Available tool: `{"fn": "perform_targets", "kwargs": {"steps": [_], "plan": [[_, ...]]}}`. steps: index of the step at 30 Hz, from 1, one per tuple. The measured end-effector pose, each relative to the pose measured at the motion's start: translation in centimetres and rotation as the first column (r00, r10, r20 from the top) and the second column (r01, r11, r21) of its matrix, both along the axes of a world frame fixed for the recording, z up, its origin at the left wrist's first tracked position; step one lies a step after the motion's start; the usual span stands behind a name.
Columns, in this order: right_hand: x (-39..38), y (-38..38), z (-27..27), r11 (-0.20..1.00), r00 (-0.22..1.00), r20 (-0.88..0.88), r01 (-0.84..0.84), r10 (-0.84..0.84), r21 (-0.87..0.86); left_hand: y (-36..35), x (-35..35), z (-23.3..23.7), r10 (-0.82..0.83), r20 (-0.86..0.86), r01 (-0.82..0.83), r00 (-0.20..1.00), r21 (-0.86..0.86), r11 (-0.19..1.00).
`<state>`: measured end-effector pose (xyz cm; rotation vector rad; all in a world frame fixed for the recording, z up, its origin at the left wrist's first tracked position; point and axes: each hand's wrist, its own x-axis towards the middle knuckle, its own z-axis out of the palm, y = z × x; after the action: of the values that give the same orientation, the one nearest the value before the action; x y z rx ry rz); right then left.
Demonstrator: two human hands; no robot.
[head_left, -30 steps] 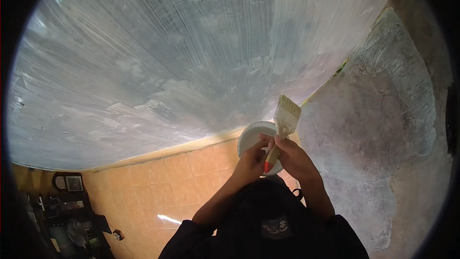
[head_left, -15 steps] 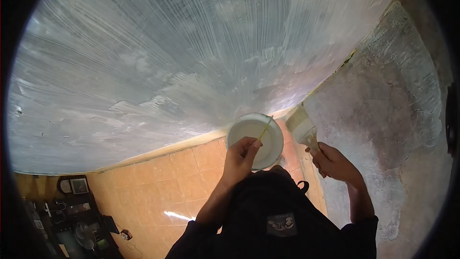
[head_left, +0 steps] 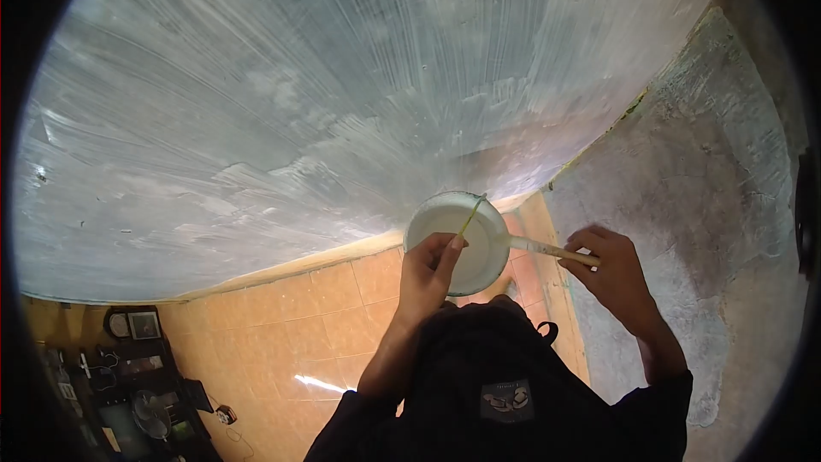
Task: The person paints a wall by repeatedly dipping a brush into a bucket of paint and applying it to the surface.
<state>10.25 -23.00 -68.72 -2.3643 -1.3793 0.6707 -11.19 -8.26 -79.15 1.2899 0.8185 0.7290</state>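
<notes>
My left hand point(head_left: 430, 269) is closed in a pinch on a thin yellow-green handle point(head_left: 470, 217) that runs up to the far rim of a round white bucket point(head_left: 499, 269). Pale liquid shows inside the bucket, partly hidden by my fingers. To the right, my right hand point(head_left: 611, 269) grips a paintbrush point(head_left: 547, 249) near the end of its wooden handle. The brush now points left, roughly level in view, and its far end meets the bucket's right rim. Its bristles are hidden.
A large wall point(head_left: 342, 120) with streaky whitish brush marks fills the upper view. A patchy grey wall point(head_left: 667, 205) stands at the right. Below are orange floor tiles point(head_left: 291, 334). Dark shelving point(head_left: 128, 376) with a fan point(head_left: 151, 415) is at lower left.
My right hand has turned the brush from pointing up-left with its broad head showing to pointing left at the bucket's rim. The bucket sits slightly higher in view.
</notes>
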Motion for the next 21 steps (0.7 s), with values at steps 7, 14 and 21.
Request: {"fn": "perform_targets", "kwargs": {"steps": [7, 14, 21], "plan": [[-1.5, 1.8, 0.6, 0.985, 0.982, -0.166, -0.068, 0.095, 0.158, -0.2, -0.8, 0.7, -0.057, -0.01, 0.057, 0.998, -0.063, 0.996], [-2.1, 3.2, -1.5, 0.953, 0.929, -0.358, 0.023, 0.091, 0.303, 0.2, -1.8, 0.9, -0.101, -0.021, 0.101, 0.995, -0.02, 0.995], [-3.3, 5.2, -6.5, 0.861, 0.898, -0.418, 0.099, 0.139, 0.498, -0.1, -1.6, 2.0, -0.048, 0.035, 0.049, 0.998, -0.032, 0.998]]}}
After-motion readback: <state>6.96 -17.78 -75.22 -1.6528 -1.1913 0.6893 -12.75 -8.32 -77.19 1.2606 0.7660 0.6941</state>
